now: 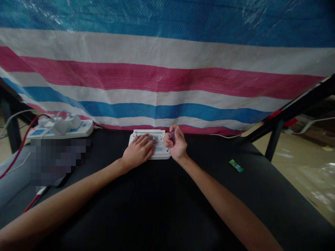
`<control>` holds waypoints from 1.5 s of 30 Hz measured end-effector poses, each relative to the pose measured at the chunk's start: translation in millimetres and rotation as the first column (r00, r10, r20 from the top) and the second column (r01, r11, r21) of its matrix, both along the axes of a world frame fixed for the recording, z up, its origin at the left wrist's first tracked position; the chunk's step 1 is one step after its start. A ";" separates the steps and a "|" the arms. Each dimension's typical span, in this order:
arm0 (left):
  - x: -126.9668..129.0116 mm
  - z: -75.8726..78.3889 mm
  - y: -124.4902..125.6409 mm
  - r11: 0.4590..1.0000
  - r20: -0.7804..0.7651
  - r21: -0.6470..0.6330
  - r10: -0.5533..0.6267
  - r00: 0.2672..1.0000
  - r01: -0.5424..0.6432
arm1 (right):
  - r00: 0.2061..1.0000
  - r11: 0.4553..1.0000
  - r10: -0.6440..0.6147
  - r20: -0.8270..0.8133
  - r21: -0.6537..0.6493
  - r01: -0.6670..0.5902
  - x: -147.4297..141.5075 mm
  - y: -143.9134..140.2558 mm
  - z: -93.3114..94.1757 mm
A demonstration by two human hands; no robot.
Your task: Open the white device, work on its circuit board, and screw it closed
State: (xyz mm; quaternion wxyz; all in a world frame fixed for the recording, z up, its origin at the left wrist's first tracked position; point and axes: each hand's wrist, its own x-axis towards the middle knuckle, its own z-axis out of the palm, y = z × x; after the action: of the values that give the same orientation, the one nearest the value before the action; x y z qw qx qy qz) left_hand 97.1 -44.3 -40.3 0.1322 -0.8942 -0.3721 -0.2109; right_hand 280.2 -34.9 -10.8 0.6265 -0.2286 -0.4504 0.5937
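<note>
A white flat board point(163, 153) with holes and curved cut-outs, like a drawing stencil, lies on the black table. Along its far edge runs a raised white strip. My left hand point(139, 149) rests palm down on the left part of the board, its fingers stretched out and covering some of the pattern. Over the right edge of the board, my right hand point(178, 143) is closed around a small dark purple object point(172, 136). Only one end of that object shows, and its kind is hidden by the fingers.
At the left back is a white power strip point(85, 129) with several plugs and cables. In front of it lies a dark flat device point(59, 162), pixelated, with a red cable point(31, 203). A small green packet point(236, 166) lies at right. Striped sheeting point(157, 80) hangs behind the table.
</note>
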 end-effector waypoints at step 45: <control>-0.5 -1.0 0.0 0.999 0.033 -0.036 -0.007 0.999 0.008 | 0.998 0.998 -0.061 0.023 -0.002 0.061 3.0 1.9 0.6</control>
State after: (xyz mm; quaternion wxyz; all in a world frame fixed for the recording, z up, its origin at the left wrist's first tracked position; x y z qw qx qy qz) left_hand 96.7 -44.3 -41.4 0.1093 -0.8943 -0.3745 -0.2192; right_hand 283.2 -33.0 -10.1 0.6389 -0.2499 -0.4496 0.5720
